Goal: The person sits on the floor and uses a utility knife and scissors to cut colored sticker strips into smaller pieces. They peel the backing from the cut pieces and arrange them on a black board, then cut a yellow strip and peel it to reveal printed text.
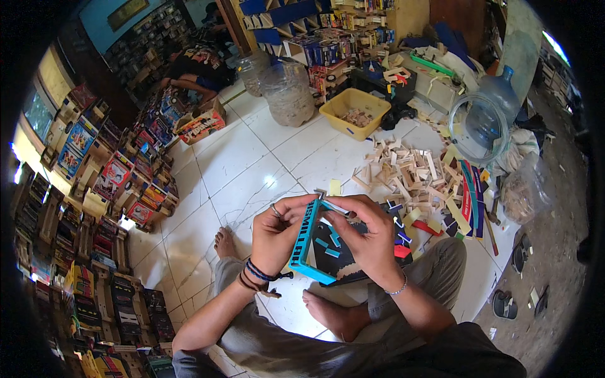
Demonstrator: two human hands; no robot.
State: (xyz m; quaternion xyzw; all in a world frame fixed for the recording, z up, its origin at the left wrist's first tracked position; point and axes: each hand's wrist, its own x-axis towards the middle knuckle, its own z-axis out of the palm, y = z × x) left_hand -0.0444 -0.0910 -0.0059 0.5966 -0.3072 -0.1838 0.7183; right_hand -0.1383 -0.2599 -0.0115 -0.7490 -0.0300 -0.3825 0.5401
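Observation:
Between my hands is a turquoise L-shaped piece (pixel 305 236) with black lettering along its long side, its short arm pointing right at the bottom. My left hand (pixel 275 234) is closed round the upper part of the long side, fingers at the top corner. My right hand (pixel 370 238) pinches near that same corner, where a thin pale strip (pixel 337 206) shows by the thumb and forefinger. A small grey-brown bit (pixel 320 193) sticks up above the corner; its kind is unclear. Below, several small turquoise blocks (pixel 332 253) lie on a dark board (pixel 321 262).
A heap of small wooden pieces (pixel 406 176) spreads ahead right, near a yellow basin (pixel 355 113) and a blue water jug (pixel 495 104). Stacked toy trucks (pixel 116 176) line the left. My bare feet (pixel 334 315) rest on white tiles. Another person (pixel 198 69) sits far left.

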